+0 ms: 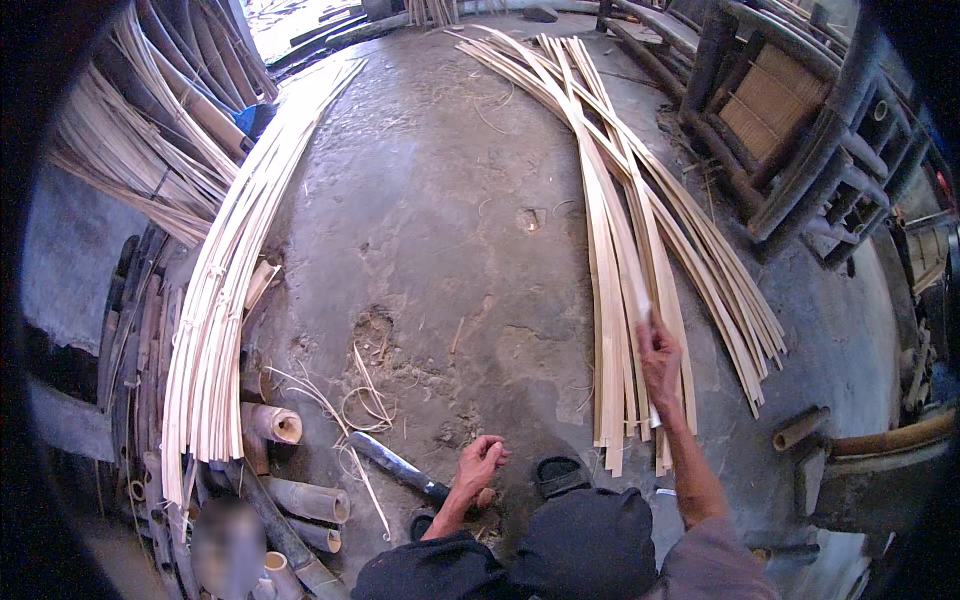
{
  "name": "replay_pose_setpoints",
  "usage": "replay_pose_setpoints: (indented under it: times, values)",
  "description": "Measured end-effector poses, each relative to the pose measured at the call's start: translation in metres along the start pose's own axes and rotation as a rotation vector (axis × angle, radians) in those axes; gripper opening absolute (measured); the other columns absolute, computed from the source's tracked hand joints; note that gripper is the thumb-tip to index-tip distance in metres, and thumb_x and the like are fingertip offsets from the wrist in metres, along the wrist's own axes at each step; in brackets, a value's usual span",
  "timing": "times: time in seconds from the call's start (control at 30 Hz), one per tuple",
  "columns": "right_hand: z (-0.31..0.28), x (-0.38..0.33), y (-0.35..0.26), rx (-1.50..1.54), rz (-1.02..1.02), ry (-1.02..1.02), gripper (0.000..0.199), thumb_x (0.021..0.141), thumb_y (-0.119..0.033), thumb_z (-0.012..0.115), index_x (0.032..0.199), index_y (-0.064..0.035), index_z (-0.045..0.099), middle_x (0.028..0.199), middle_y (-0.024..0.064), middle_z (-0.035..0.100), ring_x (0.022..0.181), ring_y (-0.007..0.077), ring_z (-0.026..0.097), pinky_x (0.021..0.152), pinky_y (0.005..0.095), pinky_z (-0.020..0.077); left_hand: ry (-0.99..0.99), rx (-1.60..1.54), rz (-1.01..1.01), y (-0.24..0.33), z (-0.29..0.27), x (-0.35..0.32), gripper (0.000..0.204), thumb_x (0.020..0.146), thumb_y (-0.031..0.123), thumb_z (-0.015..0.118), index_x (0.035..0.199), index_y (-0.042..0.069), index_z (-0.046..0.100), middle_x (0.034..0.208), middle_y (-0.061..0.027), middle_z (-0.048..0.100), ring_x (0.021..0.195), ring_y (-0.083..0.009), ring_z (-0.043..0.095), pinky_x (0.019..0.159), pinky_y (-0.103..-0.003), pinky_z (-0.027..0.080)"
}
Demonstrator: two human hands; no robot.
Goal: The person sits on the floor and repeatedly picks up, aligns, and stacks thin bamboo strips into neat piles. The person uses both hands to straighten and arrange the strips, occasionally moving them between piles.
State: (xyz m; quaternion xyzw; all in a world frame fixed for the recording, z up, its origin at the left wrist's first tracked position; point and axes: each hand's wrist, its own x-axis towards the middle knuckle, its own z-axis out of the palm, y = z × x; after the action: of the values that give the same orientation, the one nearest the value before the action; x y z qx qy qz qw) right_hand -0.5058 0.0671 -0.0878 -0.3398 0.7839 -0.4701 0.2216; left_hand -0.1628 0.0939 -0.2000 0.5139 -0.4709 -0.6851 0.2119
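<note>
My right hand (pixel 659 358) is raised over the near end of a long pile of pale split bamboo strips (pixel 620 250) and grips one thin strip (pixel 640 300) between its fingers. My left hand (pixel 482 461) hangs low above the floor, fingers loosely curled, holding nothing. Just to its left a dark-handled knife (pixel 395 466) lies on the ground. My knees in dark trousers (pixel 560 555) fill the lower edge.
A second long bundle of bamboo strips (pixel 225 290) curves along the left. Short bamboo tube sections (pixel 285 460) lie at lower left. Dark bamboo furniture (pixel 800 130) stands at upper right. Thin shavings (pixel 365 400) litter the concrete floor (pixel 440 220).
</note>
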Motion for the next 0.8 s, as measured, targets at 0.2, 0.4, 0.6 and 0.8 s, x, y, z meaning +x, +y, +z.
replay_pose_setpoints:
  times: [0.2,0.4,0.6,0.8]
  values:
    - [-0.084,0.038,0.043,-0.214,-0.047,0.019,0.049,0.095,-0.027,0.06,0.135,-0.001,0.05,0.127,0.014,0.06,0.113,0.0196,0.059,0.097,0.0326,0.0459,-0.01,0.021,-0.005,-0.009,-0.005,0.002,0.026,0.097,0.018,0.053,0.112,-0.002,0.06,0.089,-0.0095,0.069,0.075,-0.0125,0.064,0.069,-0.027,0.052]
    - [-0.154,0.097,0.144,-0.23,-0.306,0.208,0.045,0.092,-0.026,0.065,0.129,-0.0024,0.058,0.099,-0.0009,0.067,0.088,0.0101,0.06,0.085,0.0264,0.046,-0.028,0.096,-0.006,-0.021,-0.014,-0.007,0.026,0.097,0.018,0.053,0.112,-0.002,0.06,0.091,-0.0083,0.067,0.081,-0.0127,0.064,0.072,-0.028,0.053]
    - [-0.236,0.106,0.109,-0.783,-0.145,0.104,0.046,0.091,-0.032,0.064,0.126,-0.0031,0.059,0.094,0.0152,0.068,0.089,0.0268,0.065,0.081,0.0384,0.0495,0.015,0.026,-0.058,-0.024,-0.016,-0.016,0.026,0.097,0.018,0.053,0.113,-0.001,0.059,0.096,-0.0085,0.066,0.079,-0.0136,0.062,0.073,-0.028,0.052]
    - [-0.247,0.103,0.169,-1.172,-0.429,0.125,0.057,0.091,-0.038,0.06,0.137,-0.0069,0.048,0.114,0.0209,0.059,0.105,0.0375,0.057,0.088,0.0462,0.0464,0.078,-0.025,-0.107,-0.025,-0.013,-0.023,0.025,0.097,0.018,0.053,0.113,-0.001,0.059,0.093,-0.0081,0.066,0.08,-0.0143,0.063,0.074,-0.029,0.053]
